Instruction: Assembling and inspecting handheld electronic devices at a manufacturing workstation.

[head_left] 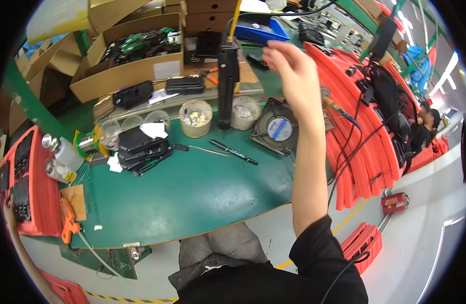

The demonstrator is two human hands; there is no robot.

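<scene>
My right hand [295,71] is raised over the back right of the green workbench [202,202]. Its fingers are stretched and apart, and I see nothing in them. Below it lies a square black cooling fan [279,127] with a blue and white label. At the far left, my left hand [9,205] is by the outer edge of a red tray [43,202] holding black plastic parts [23,152]. Its fingers are too small and hidden to read. A black electric screwdriver [226,83] hangs upright over the middle of the bench, above a black pen-like tool [234,152].
Two white tubs [196,129] of small parts stand mid-bench beside stacked black cases [141,147]. An orange glue gun [68,223] lies front left. Behind is a cardboard box [126,76] of circuit boards. Stacked red trays [362,152] and loose cables crowd the right.
</scene>
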